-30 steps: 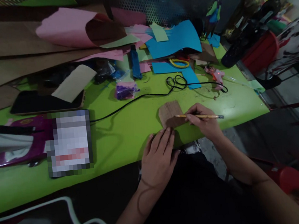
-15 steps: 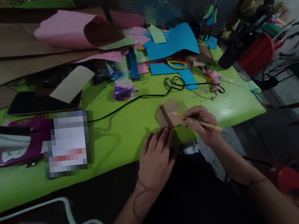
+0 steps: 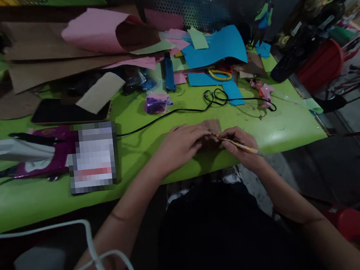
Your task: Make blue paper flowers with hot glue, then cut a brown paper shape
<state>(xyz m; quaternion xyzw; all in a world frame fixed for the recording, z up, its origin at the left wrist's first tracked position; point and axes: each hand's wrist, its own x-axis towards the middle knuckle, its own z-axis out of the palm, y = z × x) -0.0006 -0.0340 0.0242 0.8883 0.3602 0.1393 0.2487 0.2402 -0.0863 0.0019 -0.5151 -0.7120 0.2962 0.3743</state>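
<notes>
My right hand [image 3: 242, 145] is closed around a slim yellowish-brown pen [image 3: 243, 146], its tip pointing left toward the fingers of my left hand. My left hand [image 3: 181, 145] lies palm down with its fingers stretched out over a small piece of brown paper [image 3: 211, 126]. The paper's upper part shows between the two hands, near the table's front edge. My left hand hides much of the rest, and the pen tip is close to or on the left fingertips; whether it touches the paper I cannot tell.
On the green table [image 3: 143, 149] a black cable [image 3: 177, 110] runs to a pink glue gun [image 3: 263, 91]. At left are a purple tape dispenser-like tool [image 3: 58, 148] and a phone [image 3: 69, 110]. Behind lie a blue cutter [image 3: 169, 72], yellow-handled scissors [image 3: 220, 76] and coloured paper sheets [image 3: 213, 49].
My left hand has moved up and over the brown paper, covering more of it. My right hand keeps hold of the pen, its tip now by the left fingertips. The view has shifted slightly left.
</notes>
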